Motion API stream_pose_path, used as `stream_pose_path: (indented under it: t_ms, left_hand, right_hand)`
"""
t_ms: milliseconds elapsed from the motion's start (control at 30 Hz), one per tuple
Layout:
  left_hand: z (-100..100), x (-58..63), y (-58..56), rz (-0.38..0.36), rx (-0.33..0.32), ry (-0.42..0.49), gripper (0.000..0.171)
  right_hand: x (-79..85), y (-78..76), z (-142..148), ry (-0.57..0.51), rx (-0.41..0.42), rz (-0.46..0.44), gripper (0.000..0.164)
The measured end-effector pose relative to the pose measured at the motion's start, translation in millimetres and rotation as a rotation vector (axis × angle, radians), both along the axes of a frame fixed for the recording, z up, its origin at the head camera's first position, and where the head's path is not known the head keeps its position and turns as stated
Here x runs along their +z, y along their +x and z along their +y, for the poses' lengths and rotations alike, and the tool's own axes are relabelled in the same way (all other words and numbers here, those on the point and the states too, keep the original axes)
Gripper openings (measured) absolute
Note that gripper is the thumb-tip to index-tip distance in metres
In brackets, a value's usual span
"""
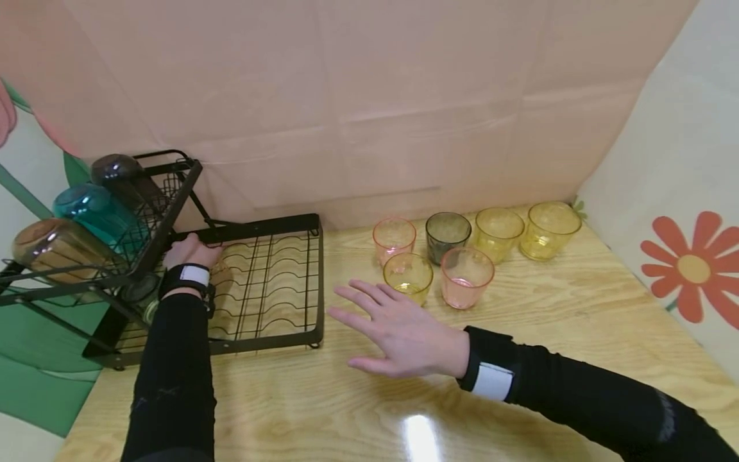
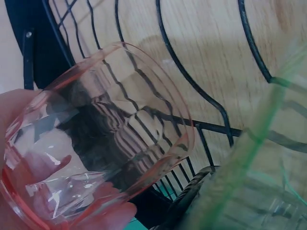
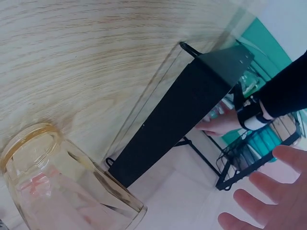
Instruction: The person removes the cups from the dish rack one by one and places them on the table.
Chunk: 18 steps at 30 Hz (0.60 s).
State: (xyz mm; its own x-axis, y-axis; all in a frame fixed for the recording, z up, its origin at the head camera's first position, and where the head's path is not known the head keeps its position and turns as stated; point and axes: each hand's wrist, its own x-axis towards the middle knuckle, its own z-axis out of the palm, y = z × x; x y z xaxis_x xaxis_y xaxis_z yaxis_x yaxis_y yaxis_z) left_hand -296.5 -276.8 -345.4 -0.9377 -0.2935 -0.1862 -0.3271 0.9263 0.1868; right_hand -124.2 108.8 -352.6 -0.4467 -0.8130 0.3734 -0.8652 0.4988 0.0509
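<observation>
Head view: My left hand (image 1: 193,253) is inside the lower tier of the black rack (image 1: 319,282), at the left end of the worktop (image 1: 323,404). Its fingers are curled round a pink glass (image 1: 222,277). My right hand (image 1: 401,337) is spread over the worktop, in front of a small yellow glass (image 1: 417,285); whether they touch cannot be determined. A second pink glass (image 1: 466,282) stands just right of it. Behind these, a row along the back edge runs toward the back right corner: pink-rimmed glass (image 1: 394,245), grey glass (image 1: 448,240), two yellow glasses (image 1: 551,234). The upper tier carries a teal glass (image 1: 95,215) between two brownish ones.

Left wrist view: The gripped glass is tilted; a green-edged glass (image 2: 259,139) is near it.

Right wrist view: My right fingers are extended and apart, holding nothing
</observation>
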Motion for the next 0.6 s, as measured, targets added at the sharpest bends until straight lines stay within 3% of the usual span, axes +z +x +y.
stream_pose_path:
  t_ms: [267, 433, 500, 600]
  left_hand:
    - [2, 0.8, 7.0, 0.081, 0.006, -0.042, 0.061]
    - [2, 10.5, 9.3, 0.106, -0.016, -0.039, 0.053]
    - [3, 17.6, 8.6, 0.131, -0.015, -0.004, 0.046]
    - [3, 26.6, 9.5, 0.234, -0.008, 0.107, 0.043]
  right_hand:
    - [-0.7, 0.4, 0, -0.002, -0.007, 0.003, 0.071]
    - [4.9, -0.9, 2, -0.009, -0.013, 0.006, 0.072]
    - [9.3, -1.8, 3, -0.009, -0.021, 0.014, 0.072]
    - [12.6, -3.3, 2, -0.015, -0.025, 0.022, 0.071]
